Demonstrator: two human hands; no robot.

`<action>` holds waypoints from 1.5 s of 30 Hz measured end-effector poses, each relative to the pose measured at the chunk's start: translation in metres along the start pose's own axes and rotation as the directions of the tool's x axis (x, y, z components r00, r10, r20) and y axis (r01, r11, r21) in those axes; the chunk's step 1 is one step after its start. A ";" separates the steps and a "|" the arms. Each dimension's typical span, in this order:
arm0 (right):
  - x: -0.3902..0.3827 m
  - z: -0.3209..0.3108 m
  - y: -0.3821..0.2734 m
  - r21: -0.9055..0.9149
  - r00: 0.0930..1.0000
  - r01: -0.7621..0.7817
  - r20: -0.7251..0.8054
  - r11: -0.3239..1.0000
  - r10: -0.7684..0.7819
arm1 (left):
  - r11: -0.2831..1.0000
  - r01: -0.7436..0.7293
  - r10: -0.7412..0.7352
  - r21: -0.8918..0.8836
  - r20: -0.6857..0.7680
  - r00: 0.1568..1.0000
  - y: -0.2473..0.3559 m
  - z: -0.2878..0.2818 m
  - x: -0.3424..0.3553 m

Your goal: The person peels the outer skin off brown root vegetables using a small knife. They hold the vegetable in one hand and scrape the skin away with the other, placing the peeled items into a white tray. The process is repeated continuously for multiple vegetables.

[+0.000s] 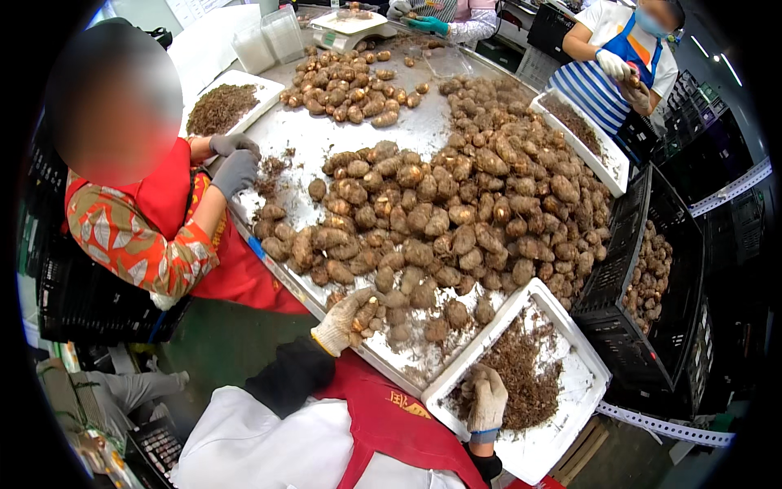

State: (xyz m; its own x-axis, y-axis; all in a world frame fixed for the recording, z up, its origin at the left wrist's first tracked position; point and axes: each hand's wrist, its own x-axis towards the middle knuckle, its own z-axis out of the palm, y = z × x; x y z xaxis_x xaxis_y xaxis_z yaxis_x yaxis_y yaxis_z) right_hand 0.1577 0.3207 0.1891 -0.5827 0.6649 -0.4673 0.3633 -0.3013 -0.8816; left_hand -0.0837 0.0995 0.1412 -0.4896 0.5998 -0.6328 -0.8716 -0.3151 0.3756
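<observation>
My left hand, in a cream knit glove, is closed around a small brown taro at the near edge of the table. Other small taros lie right by its fingers. My right hand, gloved the same way, reaches into a white foam tray at the table's near right corner. Its fingers curl down over brown fibrous peelings; what they hold, if anything, is hidden. Beyond both hands spreads a large heap of hairy brown taros.
A smaller pile of cleaner taros lies toward the far side, near a scale. A co-worker in a red apron stands at left with gloved hands over the table. More people work opposite. Black crates stand at right, one holding taros.
</observation>
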 end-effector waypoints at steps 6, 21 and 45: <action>0.001 0.033 -0.016 0.131 1.000 -0.016 -0.017 0.991 0.019 | 0.942 0.065 -0.046 -0.329 0.065 0.997 0.079 0.028 0.018; 0.009 0.057 -0.028 0.070 0.979 -0.007 -0.203 0.998 0.021 | 0.709 -0.695 0.699 0.118 0.009 0.715 0.340 0.083 0.208; 0.020 0.050 -0.027 -0.004 0.991 -0.036 -0.128 0.999 0.035 | -0.659 -0.323 0.210 0.679 0.579 0.788 0.220 0.139 0.164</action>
State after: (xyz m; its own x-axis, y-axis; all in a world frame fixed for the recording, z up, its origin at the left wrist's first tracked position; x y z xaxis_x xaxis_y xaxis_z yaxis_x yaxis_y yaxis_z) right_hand 0.0999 0.3078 0.2000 -0.4718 0.7360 -0.4855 0.3866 -0.3222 -0.8641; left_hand -0.3521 0.2305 0.2141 -0.5543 0.8319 -0.0279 0.7501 0.5137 0.4165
